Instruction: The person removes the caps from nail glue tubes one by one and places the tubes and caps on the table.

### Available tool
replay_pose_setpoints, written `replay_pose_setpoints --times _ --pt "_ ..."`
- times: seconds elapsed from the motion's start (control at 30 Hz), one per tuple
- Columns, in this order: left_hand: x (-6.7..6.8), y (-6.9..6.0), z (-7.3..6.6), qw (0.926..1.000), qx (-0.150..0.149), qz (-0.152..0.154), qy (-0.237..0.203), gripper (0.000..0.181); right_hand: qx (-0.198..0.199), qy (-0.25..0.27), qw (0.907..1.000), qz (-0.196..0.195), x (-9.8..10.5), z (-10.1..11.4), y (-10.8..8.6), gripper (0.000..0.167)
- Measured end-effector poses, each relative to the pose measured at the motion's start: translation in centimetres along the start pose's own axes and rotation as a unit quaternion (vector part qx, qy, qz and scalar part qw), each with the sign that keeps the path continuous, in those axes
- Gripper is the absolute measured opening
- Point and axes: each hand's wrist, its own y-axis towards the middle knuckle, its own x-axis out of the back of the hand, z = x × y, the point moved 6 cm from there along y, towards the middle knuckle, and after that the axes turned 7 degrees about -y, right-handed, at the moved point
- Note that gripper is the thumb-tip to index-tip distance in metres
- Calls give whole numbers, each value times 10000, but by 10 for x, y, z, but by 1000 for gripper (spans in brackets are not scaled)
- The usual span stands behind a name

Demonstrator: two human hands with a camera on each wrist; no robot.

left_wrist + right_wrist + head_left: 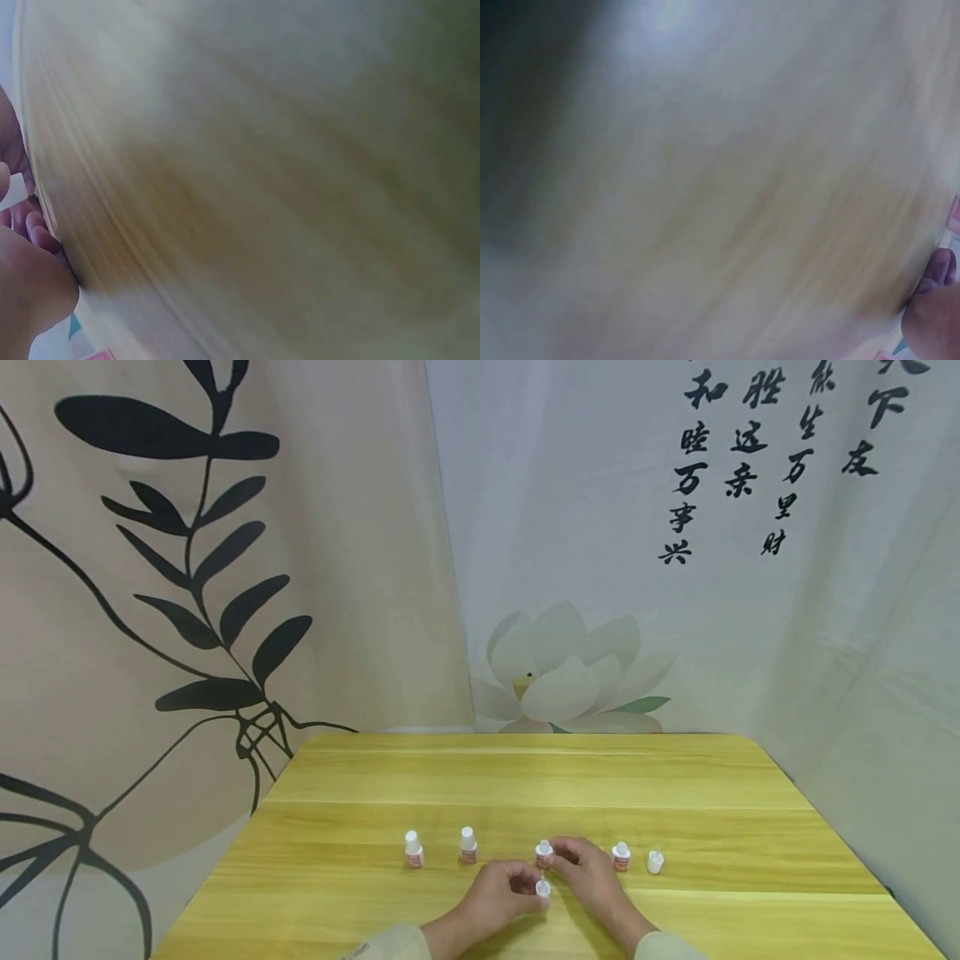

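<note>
Near the middle of the table stands a small bottle (544, 858) with a reddish label and its narrow white top exposed. My right hand (591, 875) holds it from the right side, thumb and fingers around it. Just in front, my left hand (498, 893) pinches a white cap (543, 889) with its open end turned up, apart from the bottle. In the left wrist view a piece of my left hand (34, 281) shows at the edge. Only the fingers of my right hand (934, 311) appear at the edge of the right wrist view.
To the left stand two bottles (414, 850) (468, 846) with tall white caps on. Right of my hands are an uncapped bottle (621, 857) and a loose white cap (656, 862). The wooden table (525, 777) ends at a printed curtain (375, 568).
</note>
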Motion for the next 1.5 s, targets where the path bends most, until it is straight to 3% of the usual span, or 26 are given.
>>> replay_pose_setpoints --times 0.2,0.87,1.5 --pt "0 0 0 10000 48 32 11 16 -39 -62 9999 -73 1 2 -1 19" --pt "-4 6 2 9989 -222 -39 409 16 13 -107 9998 -172 2 1 1 14" --pt "-7 6 -1 9985 -405 52 378 16 -63 -213 9995 -229 0 -2 1 17"
